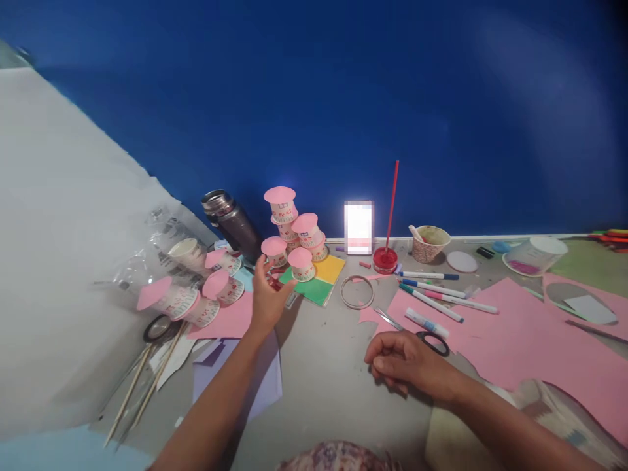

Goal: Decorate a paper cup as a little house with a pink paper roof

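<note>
The left hand (267, 297) reaches forward half open, fingertips at the lowest of the piled pink-lidded cups (275, 250) just ahead, gripping nothing visible. Stacking seems in hand, and it calls for a light, steady touch. The right hand (405, 360) rests curled and empty on the worktop (324, 366), with scissors (432, 343) just beyond.

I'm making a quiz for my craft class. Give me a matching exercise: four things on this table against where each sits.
1 flask
2 red stick
3 scissors
4 ring

A upright in the red pot
B by the right hand
C left of the stacked cups
D beside the green-yellow card

Pairs: 1-C, 2-A, 3-B, 4-D
</note>
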`<act>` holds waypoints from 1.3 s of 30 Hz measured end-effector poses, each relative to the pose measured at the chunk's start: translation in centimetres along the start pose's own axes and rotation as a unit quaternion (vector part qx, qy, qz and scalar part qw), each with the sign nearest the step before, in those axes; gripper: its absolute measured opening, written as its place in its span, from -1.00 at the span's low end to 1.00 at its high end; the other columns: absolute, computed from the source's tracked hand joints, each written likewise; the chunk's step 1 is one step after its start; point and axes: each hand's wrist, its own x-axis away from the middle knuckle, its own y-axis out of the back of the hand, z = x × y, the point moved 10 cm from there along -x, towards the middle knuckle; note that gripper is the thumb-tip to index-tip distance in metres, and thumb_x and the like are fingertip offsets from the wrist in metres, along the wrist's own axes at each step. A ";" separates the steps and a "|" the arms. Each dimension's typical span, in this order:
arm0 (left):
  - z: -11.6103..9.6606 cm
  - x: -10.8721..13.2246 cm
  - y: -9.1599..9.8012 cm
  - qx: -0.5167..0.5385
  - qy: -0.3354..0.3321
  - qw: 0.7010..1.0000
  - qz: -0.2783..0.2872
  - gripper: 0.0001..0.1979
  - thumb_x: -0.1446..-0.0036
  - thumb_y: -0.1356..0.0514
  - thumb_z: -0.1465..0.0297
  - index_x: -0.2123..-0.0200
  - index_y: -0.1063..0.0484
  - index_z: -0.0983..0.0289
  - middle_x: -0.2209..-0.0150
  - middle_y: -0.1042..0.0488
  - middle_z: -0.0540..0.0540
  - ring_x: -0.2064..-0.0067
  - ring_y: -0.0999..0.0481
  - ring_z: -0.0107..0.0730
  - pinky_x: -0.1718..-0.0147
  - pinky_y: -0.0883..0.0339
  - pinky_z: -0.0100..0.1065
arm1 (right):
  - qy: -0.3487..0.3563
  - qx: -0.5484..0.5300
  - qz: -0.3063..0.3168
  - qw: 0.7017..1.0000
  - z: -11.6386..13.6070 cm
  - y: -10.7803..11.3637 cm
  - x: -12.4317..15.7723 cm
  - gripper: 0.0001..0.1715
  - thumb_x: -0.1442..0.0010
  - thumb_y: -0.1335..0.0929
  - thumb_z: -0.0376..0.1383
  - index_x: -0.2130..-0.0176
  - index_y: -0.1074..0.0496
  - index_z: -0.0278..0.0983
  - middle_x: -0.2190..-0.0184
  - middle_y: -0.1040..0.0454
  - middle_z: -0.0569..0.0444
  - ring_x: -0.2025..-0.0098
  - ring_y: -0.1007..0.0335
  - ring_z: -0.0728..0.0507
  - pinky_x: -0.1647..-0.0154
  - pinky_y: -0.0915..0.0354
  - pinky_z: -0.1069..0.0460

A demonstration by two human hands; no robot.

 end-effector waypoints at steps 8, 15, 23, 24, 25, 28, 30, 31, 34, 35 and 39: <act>-2.2 9.1 -1.5 -0.111 0.030 0.983 0.140 -0.88 -0.22 -0.33 0.28 0.26 -0.62 0.20 0.27 -0.66 0.09 0.21 -0.63 -0.19 0.17 -0.48 -0.26 | 0.105 0.196 -0.212 0.951 4.9 4.6 1.7 -0.77 -0.18 -0.41 -0.16 0.43 -0.52 -0.23 0.50 -0.54 0.08 0.45 -0.39 -0.08 0.43 -0.25 0.04; -7.9 17.1 -9.9 -0.079 -0.267 0.873 0.401 -0.88 -0.36 -0.19 0.47 0.15 -0.55 0.22 0.29 -0.66 0.07 0.27 -0.63 -0.34 0.25 -0.48 -0.37 | 0.046 0.417 -0.309 0.854 9.8 10.3 6.7 -0.67 -0.28 -0.33 -0.12 0.47 -0.46 -0.18 0.53 -0.56 0.10 0.46 -0.45 -0.13 0.41 -0.19 0.01; -7.3 17.8 -10.2 -0.049 -0.321 0.873 0.363 -0.87 -0.36 -0.20 0.55 0.12 -0.49 0.23 0.32 -0.63 0.07 0.29 -0.60 -0.35 0.26 -0.48 -0.37 | -0.053 0.601 -0.361 0.712 6.5 12.2 7.9 -0.72 -0.39 -0.30 -0.23 0.30 -0.55 -0.19 0.28 -0.66 0.04 0.29 -0.52 -0.17 0.33 -0.12 0.00; -7.3 17.8 -10.2 -0.052 -0.325 0.873 0.360 -0.87 -0.36 -0.20 0.55 0.11 -0.49 0.23 0.33 -0.62 0.07 0.29 -0.60 -0.35 0.26 -0.48 -0.36 | -0.045 0.601 -0.369 0.707 6.2 12.5 7.8 -0.75 -0.39 -0.31 -0.22 0.28 -0.55 -0.19 0.27 -0.66 0.04 0.27 -0.52 -0.17 0.31 -0.14 0.00; -7.4 17.8 -10.2 -0.056 -0.330 0.872 0.356 -0.87 -0.36 -0.20 0.55 0.11 -0.49 0.23 0.33 -0.62 0.07 0.29 -0.60 -0.35 0.26 -0.48 -0.36 | -0.036 0.603 -0.372 0.705 6.0 12.6 7.7 -0.78 -0.39 -0.34 -0.20 0.26 -0.55 -0.19 0.24 -0.66 0.04 0.24 -0.53 -0.18 0.30 -0.15 0.00; -7.7 18.2 -10.2 -0.067 -0.351 0.867 0.348 -0.87 -0.37 -0.19 0.54 0.11 -0.48 0.23 0.34 -0.61 0.08 0.30 -0.59 -0.34 0.28 -0.47 -0.35 | -0.009 0.629 -0.345 0.696 5.4 12.3 6.8 -0.77 -0.38 -0.39 -0.11 0.19 -0.57 -0.19 0.16 -0.65 -0.01 0.11 -0.55 -0.23 0.26 -0.18 0.00; -8.0 18.6 -10.2 -0.071 -0.370 0.858 0.349 -0.88 -0.38 -0.18 0.54 0.11 -0.47 0.23 0.34 -0.61 0.08 0.31 -0.59 -0.33 0.29 -0.46 -0.34 | 0.010 0.652 -0.321 0.687 5.2 11.7 6.3 -0.72 -0.40 -0.39 -0.06 0.17 -0.58 -0.19 0.13 -0.63 -0.04 0.05 -0.54 -0.25 0.24 -0.20 -0.01; -8.2 18.8 -10.2 -0.072 -0.379 0.854 0.348 -0.88 -0.38 -0.18 0.54 0.11 -0.46 0.23 0.35 -0.61 0.08 0.31 -0.58 -0.33 0.29 -0.46 -0.35 | 0.020 0.657 -0.315 0.684 5.2 11.4 6.2 -0.71 -0.41 -0.38 -0.06 0.18 -0.58 -0.20 0.14 -0.63 -0.04 0.05 -0.54 -0.25 0.23 -0.21 -0.02; -8.3 19.2 -10.2 -0.081 -0.400 0.846 0.343 -0.87 -0.38 -0.17 0.55 0.10 -0.45 0.22 0.37 -0.58 0.06 0.33 -0.57 -0.34 0.31 -0.44 -0.35 | 0.042 0.635 -0.353 0.686 6.0 12.2 6.9 -0.66 -0.40 -0.38 -0.01 0.23 -0.57 -0.20 0.19 -0.63 -0.03 0.09 -0.54 -0.23 0.21 -0.24 -0.02; -8.3 19.3 -10.2 -0.085 -0.407 0.844 0.340 -0.87 -0.38 -0.17 0.55 0.10 -0.45 0.22 0.38 -0.57 0.05 0.33 -0.56 -0.34 0.31 -0.43 -0.35 | 0.044 0.617 -0.387 0.683 6.6 13.2 7.7 -0.64 -0.39 -0.38 0.01 0.23 -0.56 -0.20 0.19 -0.63 -0.03 0.11 -0.54 -0.23 0.22 -0.25 -0.02; -8.3 19.2 -10.0 -0.095 -0.437 0.835 0.322 -0.87 -0.39 -0.16 0.55 0.09 -0.44 0.23 0.40 -0.55 0.03 0.35 -0.53 -0.34 0.33 -0.41 -0.35 | 0.001 0.550 -0.505 0.665 7.9 18.2 11.5 -0.63 -0.34 -0.36 0.00 0.19 -0.57 -0.22 0.13 -0.64 -0.07 0.17 -0.52 -0.23 0.27 -0.24 -0.03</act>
